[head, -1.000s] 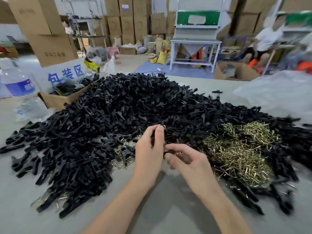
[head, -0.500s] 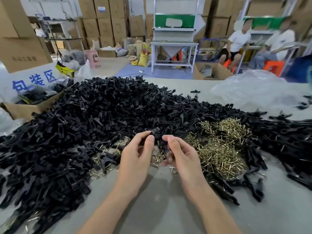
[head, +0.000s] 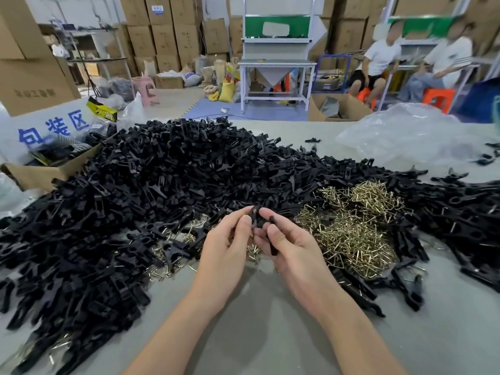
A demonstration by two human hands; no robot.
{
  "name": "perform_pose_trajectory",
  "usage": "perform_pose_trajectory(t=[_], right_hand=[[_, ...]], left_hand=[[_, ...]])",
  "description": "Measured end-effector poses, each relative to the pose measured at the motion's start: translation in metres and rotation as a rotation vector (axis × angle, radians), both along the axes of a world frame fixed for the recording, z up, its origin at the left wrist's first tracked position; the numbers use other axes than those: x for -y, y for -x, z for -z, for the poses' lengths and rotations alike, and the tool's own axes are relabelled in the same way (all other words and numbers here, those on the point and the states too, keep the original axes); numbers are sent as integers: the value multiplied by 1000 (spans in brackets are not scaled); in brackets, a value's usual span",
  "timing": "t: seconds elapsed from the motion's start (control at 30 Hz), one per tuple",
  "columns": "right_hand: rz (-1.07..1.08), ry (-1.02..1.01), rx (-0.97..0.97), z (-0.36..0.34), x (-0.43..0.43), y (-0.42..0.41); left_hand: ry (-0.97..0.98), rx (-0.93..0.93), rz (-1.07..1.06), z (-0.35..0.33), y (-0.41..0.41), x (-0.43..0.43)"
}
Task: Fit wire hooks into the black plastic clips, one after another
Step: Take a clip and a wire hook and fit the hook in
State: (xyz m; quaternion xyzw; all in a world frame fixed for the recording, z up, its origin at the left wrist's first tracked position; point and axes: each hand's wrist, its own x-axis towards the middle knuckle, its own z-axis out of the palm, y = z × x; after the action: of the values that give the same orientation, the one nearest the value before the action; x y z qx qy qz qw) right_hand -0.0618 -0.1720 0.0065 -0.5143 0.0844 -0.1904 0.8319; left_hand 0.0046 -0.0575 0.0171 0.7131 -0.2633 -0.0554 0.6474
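**Both hands pinched on one clip at the edge of the heap**

The left hand and right hand meet fingertip to fingertip just above the table, and both are closed on a black clip. The left thumb and forefinger pinch it from one side, and the right forefinger curls over it from the other. A long black strip runs down beside the right thumb. It may be the tail of the same clip or a second one, since the fingers hide the join. I cannot tell whether a hook is already between the fingertips.

Directly behind the hands lies the large pile of black clips, spreading left and right across the table. The brass-coloured wire hooks lie in a tangled heap just to the right of the right hand, and a few loose hooks are scattered to the left.

Further out, a cardboard box sits at the left edge and a clear plastic bag at the far right. Beyond the table stand a white workbench, stacked cartons and two seated people.
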Motion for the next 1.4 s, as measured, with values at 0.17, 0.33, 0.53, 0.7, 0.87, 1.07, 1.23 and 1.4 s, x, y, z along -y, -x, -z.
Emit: perform_pose_trajectory(t=[0.17, 0.33, 0.53, 0.7, 0.87, 1.07, 1.23, 1.4], right_hand=[[87, 39, -20, -5, 2, 5], [123, 14, -29, -9, 0, 4], [177, 92, -58, -9, 2, 7], [182, 106, -59, -10, 1, 8], [178, 147, -46, -10, 2, 8], [122, 188, -24, -11, 2, 9], [155, 208, -56, -9, 4, 9], [171, 222, -48, -9, 5, 9]], left_hand=[[23, 9, -3, 0, 3, 1], [23, 13, -1, 1, 3, 1], [7, 8, 36, 3, 4, 2], [23, 1, 45, 3, 2, 1], [22, 23, 51, 3, 1, 0], [30, 33, 37, 3, 1, -1], [5, 34, 60, 5, 0, -2], [-29, 63, 64, 6, -1, -2]])
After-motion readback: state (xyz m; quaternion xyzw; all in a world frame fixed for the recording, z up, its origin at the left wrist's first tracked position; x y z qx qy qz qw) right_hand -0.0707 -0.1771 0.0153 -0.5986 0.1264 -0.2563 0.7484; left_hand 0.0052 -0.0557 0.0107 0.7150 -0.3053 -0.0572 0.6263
